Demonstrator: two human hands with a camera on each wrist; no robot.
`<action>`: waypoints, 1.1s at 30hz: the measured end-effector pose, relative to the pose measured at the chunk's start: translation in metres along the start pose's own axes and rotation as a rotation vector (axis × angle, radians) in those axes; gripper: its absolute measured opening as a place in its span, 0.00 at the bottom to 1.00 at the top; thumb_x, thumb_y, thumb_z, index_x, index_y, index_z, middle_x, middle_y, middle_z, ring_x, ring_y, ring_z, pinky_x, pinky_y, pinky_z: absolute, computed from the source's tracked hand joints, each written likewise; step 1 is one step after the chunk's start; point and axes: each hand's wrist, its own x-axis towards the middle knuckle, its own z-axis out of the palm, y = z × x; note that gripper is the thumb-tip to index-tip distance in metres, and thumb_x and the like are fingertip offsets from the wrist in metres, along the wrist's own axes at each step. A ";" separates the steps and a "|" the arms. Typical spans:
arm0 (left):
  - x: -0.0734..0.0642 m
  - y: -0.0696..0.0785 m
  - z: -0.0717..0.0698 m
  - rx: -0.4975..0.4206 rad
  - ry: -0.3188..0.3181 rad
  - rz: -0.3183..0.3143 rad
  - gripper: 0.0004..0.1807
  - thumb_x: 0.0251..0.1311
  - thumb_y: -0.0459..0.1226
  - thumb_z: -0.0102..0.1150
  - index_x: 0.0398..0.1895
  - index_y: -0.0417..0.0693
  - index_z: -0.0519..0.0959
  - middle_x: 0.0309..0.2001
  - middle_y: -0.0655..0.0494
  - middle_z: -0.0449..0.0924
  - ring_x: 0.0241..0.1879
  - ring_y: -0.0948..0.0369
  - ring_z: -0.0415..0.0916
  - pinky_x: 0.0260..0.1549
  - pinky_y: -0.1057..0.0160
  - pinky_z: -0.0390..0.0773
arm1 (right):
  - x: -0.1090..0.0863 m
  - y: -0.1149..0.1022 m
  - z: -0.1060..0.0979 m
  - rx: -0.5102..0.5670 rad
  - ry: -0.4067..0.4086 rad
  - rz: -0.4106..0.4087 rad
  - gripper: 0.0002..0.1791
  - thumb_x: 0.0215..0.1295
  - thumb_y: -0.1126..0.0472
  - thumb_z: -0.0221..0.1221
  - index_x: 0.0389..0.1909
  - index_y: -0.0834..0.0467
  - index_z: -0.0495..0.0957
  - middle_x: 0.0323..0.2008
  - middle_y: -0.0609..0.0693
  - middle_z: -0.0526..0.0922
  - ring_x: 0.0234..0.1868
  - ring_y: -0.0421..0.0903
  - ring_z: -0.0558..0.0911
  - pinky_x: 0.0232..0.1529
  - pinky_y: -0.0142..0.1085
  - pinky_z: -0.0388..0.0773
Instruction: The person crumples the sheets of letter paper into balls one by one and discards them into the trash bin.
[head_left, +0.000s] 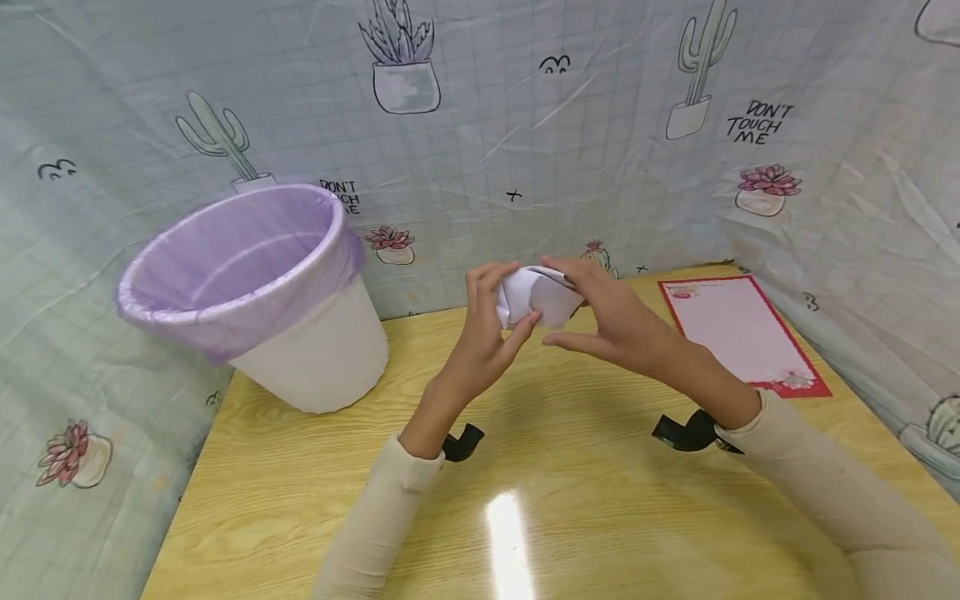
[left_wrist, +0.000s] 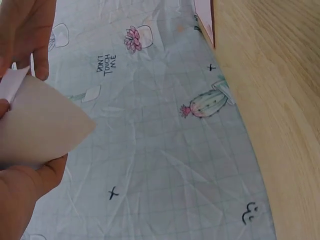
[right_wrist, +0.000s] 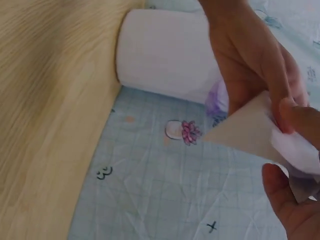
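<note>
Above the table, a folded piece of white paper [head_left: 551, 302] is held up between both hands. My left hand [head_left: 480, 333] grips its left end, thumb across the near face and fingers over the upper edge. On the other side, my right hand [head_left: 618, 321] curls its fingers over the top right edge, its thumb lower down near the bottom edge. In the left wrist view the paper [left_wrist: 42, 125] shows a broad flat face ending in a point. The right wrist view shows the paper's pointed corner [right_wrist: 240, 127] and a folded flap beside the fingers.
A white bin [head_left: 322, 358] with a purple liner [head_left: 240, 242] stands on the table's left. A red-bordered sheet [head_left: 742, 329] lies at the back right of the wooden table [head_left: 420, 517]. Behind hangs a cloth [head_left: 465, 125] printed with potted plants.
</note>
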 end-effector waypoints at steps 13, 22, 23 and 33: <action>0.004 0.015 0.010 -0.466 0.127 -0.294 0.31 0.75 0.30 0.51 0.73 0.38 0.47 0.63 0.36 0.54 0.54 0.51 0.70 0.42 0.64 0.81 | 0.013 -0.001 0.023 -0.213 0.109 -0.190 0.55 0.46 0.63 0.80 0.72 0.73 0.61 0.59 0.68 0.73 0.54 0.62 0.79 0.49 0.48 0.84; 0.003 0.016 0.006 -0.498 -0.033 -0.378 0.34 0.75 0.31 0.50 0.74 0.41 0.45 0.65 0.39 0.44 0.59 0.51 0.65 0.48 0.66 0.77 | 0.011 0.005 0.018 -0.232 0.199 -0.201 0.35 0.48 0.76 0.75 0.60 0.71 0.77 0.45 0.66 0.84 0.42 0.61 0.87 0.39 0.48 0.86; 0.003 0.016 0.005 -0.475 -0.038 -0.371 0.35 0.74 0.31 0.52 0.74 0.41 0.45 0.64 0.39 0.45 0.58 0.52 0.64 0.49 0.66 0.77 | 0.011 0.005 0.018 -0.225 0.210 -0.203 0.32 0.50 0.75 0.75 0.59 0.71 0.78 0.45 0.66 0.85 0.42 0.61 0.87 0.38 0.48 0.87; 0.002 0.015 0.002 -0.173 0.004 -0.249 0.42 0.62 0.32 0.70 0.74 0.38 0.56 0.65 0.41 0.55 0.59 0.53 0.64 0.53 0.62 0.74 | 0.012 0.005 0.019 -0.134 0.291 -0.191 0.25 0.49 0.75 0.75 0.51 0.70 0.84 0.41 0.65 0.88 0.39 0.59 0.89 0.36 0.47 0.87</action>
